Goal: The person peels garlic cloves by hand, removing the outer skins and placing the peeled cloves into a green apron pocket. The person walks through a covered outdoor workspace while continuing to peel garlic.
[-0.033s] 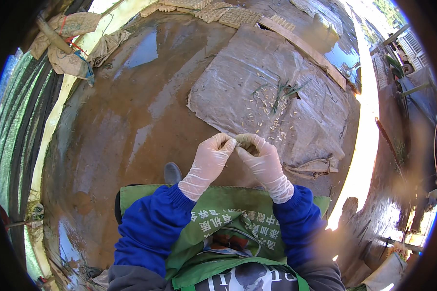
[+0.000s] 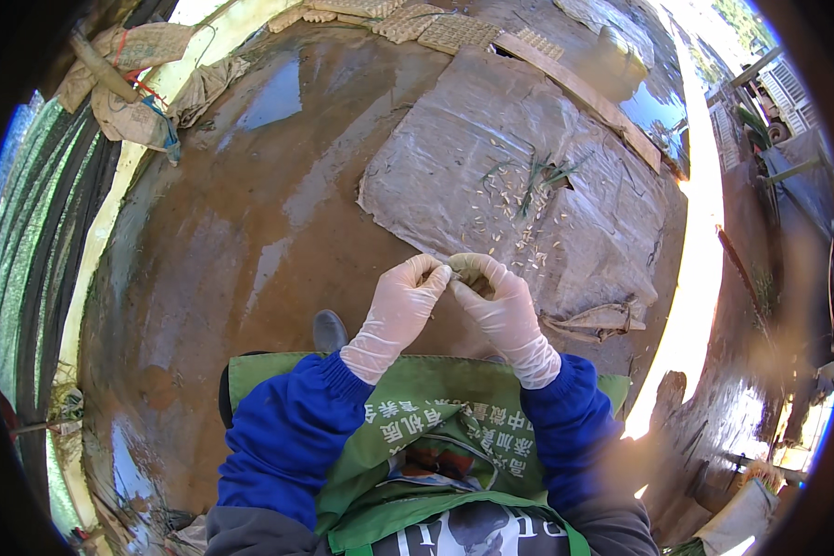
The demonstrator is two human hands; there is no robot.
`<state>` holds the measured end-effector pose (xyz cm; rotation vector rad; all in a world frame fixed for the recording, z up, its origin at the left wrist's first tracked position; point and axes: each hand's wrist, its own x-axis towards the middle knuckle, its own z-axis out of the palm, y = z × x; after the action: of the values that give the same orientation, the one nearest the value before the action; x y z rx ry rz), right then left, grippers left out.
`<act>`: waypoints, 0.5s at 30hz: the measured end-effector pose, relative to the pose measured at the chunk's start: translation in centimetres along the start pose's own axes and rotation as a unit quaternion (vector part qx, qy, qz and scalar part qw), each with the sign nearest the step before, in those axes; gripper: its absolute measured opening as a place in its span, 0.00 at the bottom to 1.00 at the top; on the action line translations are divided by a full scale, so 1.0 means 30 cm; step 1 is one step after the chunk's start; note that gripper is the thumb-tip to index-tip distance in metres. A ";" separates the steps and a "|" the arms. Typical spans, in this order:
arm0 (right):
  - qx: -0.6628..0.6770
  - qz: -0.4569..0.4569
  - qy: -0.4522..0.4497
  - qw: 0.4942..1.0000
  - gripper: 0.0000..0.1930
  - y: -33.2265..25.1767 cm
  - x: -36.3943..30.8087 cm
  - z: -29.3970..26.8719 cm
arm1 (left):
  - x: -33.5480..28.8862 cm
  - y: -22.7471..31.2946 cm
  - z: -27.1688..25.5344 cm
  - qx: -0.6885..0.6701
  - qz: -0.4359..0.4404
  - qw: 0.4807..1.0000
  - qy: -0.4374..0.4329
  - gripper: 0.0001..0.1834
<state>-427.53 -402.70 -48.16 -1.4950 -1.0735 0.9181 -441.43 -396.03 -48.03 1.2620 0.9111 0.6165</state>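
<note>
My left hand [image 2: 402, 304] and my right hand [image 2: 502, 306], both in thin whitish gloves, meet at the fingertips above my lap. Thumbs and forefingers are pinched together on each side. A small dull bit may sit between them, but it is too small to name. Past my hands, a grey plastic sheet [image 2: 440, 153] lies on the ground. Scattered over its middle are many small pale elongated pieces [image 2: 526, 243], with a few long green leaves [image 2: 534, 185] among them. A green apron [image 2: 343, 440] covers my lap, below blue sleeves.
Wet brown mud [image 2: 213, 269] surrounds the sheet on the left. A wooden plank [image 2: 584, 97] runs along its far right edge, near several egg trays [image 2: 459, 34]. Dirty sacks [image 2: 139, 60] hang at the far left. My grey boot [image 2: 329, 330] shows beside the apron.
</note>
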 end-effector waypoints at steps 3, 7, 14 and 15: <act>-0.037 -0.012 0.002 0.999 0.13 -0.013 -0.005 0.000 | -0.002 0.003 0.000 -0.009 -0.010 1.000 0.002 0.09; -0.056 -0.042 0.020 0.997 0.11 -0.025 -0.007 0.002 | -0.004 0.010 0.000 -0.006 -0.016 1.000 0.008 0.08; -0.085 -0.067 0.029 0.994 0.08 -0.020 -0.007 0.002 | -0.007 0.020 0.001 -0.042 -0.063 0.997 0.006 0.08; -0.081 -0.058 0.024 0.995 0.07 -0.017 -0.007 -0.001 | -0.006 0.019 0.000 -0.054 -0.079 0.995 0.002 0.09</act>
<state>-427.65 -402.88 -47.65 -1.5607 -1.2089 0.7257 -441.49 -396.05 -47.41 1.0802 0.9584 0.5361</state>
